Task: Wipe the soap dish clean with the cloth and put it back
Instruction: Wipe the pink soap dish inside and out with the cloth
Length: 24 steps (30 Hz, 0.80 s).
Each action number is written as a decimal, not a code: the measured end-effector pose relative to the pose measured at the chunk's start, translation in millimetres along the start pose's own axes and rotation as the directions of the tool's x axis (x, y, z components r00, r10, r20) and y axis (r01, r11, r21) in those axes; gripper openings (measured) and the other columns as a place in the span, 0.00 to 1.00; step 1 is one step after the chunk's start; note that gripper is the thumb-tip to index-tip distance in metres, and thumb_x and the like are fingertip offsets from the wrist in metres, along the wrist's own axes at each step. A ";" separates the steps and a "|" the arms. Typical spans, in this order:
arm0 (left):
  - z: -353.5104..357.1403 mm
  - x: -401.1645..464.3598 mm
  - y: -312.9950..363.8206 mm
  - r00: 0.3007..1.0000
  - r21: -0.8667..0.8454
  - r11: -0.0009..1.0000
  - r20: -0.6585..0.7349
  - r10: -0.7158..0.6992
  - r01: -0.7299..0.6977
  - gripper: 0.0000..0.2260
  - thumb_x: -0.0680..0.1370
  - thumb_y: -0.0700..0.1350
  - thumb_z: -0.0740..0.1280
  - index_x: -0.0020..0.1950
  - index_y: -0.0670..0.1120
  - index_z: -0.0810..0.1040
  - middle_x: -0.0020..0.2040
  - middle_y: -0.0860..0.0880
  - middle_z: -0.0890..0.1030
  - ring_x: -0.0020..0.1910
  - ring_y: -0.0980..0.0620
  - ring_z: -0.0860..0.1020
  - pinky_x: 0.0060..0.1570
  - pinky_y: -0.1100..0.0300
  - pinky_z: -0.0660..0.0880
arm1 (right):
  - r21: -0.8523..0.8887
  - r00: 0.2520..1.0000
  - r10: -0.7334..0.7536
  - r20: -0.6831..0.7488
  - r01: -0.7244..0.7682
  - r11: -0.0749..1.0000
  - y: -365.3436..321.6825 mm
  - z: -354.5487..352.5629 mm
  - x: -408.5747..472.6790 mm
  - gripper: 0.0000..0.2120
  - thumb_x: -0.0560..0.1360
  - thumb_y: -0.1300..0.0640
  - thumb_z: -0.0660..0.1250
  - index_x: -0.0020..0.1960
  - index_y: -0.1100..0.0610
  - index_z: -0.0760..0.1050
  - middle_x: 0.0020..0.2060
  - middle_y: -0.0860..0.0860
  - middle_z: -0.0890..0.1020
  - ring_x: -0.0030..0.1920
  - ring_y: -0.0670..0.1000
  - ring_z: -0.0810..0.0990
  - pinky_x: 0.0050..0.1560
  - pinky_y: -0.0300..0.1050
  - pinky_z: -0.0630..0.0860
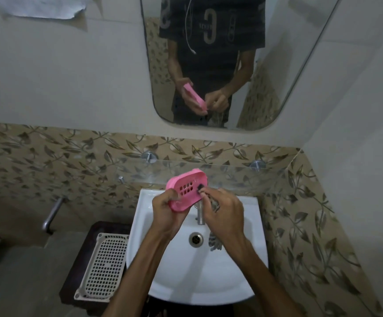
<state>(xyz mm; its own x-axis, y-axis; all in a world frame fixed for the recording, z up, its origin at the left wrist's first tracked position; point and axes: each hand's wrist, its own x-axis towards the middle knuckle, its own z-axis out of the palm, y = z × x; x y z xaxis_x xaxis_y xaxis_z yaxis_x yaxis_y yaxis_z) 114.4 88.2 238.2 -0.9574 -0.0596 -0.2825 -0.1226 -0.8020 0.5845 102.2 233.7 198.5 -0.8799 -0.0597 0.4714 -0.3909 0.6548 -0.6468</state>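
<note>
A pink plastic soap dish (187, 187) with drain holes is tilted above the white sink (170, 277). My left hand (166, 209) grips its near left end. My right hand (223, 212) pinches a dark patterned cloth (215, 242), pressing a fold of it against the dish's right inner side. The rest of the cloth hangs below my right hand over the basin. The mirror (277, 72) reflects the same hold.
A metal tap (200, 212) stands behind the drain (195, 239). A glass shelf (231, 173) runs along the leaf-patterned tiles above the sink. A white perforated tray (104, 266) lies on a dark stand at the left. A metal pipe tap (52, 213) juts from the left wall.
</note>
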 end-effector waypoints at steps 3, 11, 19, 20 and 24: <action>-0.7 1.2 1.9 0.999 -0.010 1.000 -0.035 -0.007 0.006 0.23 0.61 0.36 0.57 0.48 0.39 0.87 0.48 0.36 0.83 0.52 0.37 0.79 0.59 0.42 0.73 | 0.022 0.998 -0.031 0.054 0.030 0.999 -1.5 -2.1 -3.1 0.08 0.77 0.56 0.72 0.55 0.52 0.86 0.44 0.49 0.88 0.41 0.49 0.84 0.42 0.49 0.83; -4.9 2.4 0.1 1.000 -0.037 0.999 0.025 -0.015 0.016 0.25 0.53 0.38 0.68 0.50 0.37 0.86 0.53 0.32 0.80 0.53 0.33 0.79 0.61 0.40 0.73 | 0.058 0.995 -0.003 0.098 -0.002 0.998 -14.8 2.8 -5.9 0.05 0.78 0.56 0.72 0.52 0.51 0.86 0.44 0.47 0.88 0.42 0.46 0.84 0.44 0.43 0.82; -4.7 2.8 1.3 0.999 0.012 1.000 0.053 -0.004 0.004 0.22 0.56 0.37 0.63 0.47 0.39 0.87 0.48 0.35 0.84 0.52 0.36 0.80 0.61 0.38 0.74 | -0.095 0.995 -0.015 0.101 0.024 0.995 -4.3 -6.0 3.3 0.06 0.78 0.55 0.72 0.53 0.49 0.86 0.43 0.47 0.87 0.40 0.48 0.82 0.41 0.46 0.81; -5.5 3.1 0.3 0.999 0.019 1.000 0.045 -0.008 0.007 0.22 0.58 0.37 0.61 0.47 0.39 0.86 0.48 0.35 0.84 0.52 0.36 0.80 0.60 0.38 0.75 | -0.106 0.996 -0.004 0.092 0.013 0.994 -4.4 -5.8 1.7 0.06 0.78 0.55 0.72 0.54 0.50 0.85 0.43 0.47 0.87 0.40 0.48 0.82 0.40 0.46 0.81; -1.7 3.3 1.2 1.000 0.031 0.999 0.028 -0.010 0.009 0.20 0.59 0.39 0.59 0.42 0.41 0.88 0.44 0.38 0.84 0.49 0.38 0.80 0.53 0.45 0.76 | 0.059 0.991 -0.031 0.130 0.023 0.998 -10.0 -5.0 -4.8 0.06 0.79 0.57 0.71 0.54 0.52 0.86 0.45 0.47 0.87 0.42 0.43 0.82 0.43 0.40 0.80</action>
<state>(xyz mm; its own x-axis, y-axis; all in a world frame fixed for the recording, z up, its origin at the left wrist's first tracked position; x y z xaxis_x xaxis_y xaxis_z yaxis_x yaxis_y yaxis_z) 111.6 86.1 236.6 -0.9631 -0.0346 -0.2669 -0.1395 -0.7837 0.6052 111.7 231.1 205.7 -0.8951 -0.1776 0.4090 -0.4267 0.6075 -0.6699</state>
